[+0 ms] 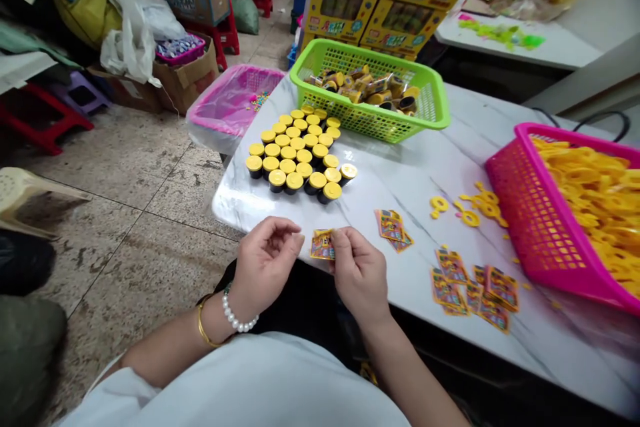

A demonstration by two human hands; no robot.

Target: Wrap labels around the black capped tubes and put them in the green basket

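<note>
My right hand (357, 273) pinches a small colourful sticker (323, 244) at the near edge of the marble table (415, 173). My left hand (265, 260) is beside it with fingers curled, thumb and forefinger close to the sticker's left edge; I cannot see anything in it. Just beyond stands a block of several small black cups with yellow lids (297, 153). More stickers (395, 227) lie to the right, and a larger scatter of stickers (475, 287) nearer the pink basket.
A green basket (435, 103) holds more cups at the back. A pink basket (530, 213) of yellow plastic rings stands at the right, with loose rings (473, 207) beside it. A pink bag-lined bin (230, 107), cardboard boxes and red stools are on the floor to the left.
</note>
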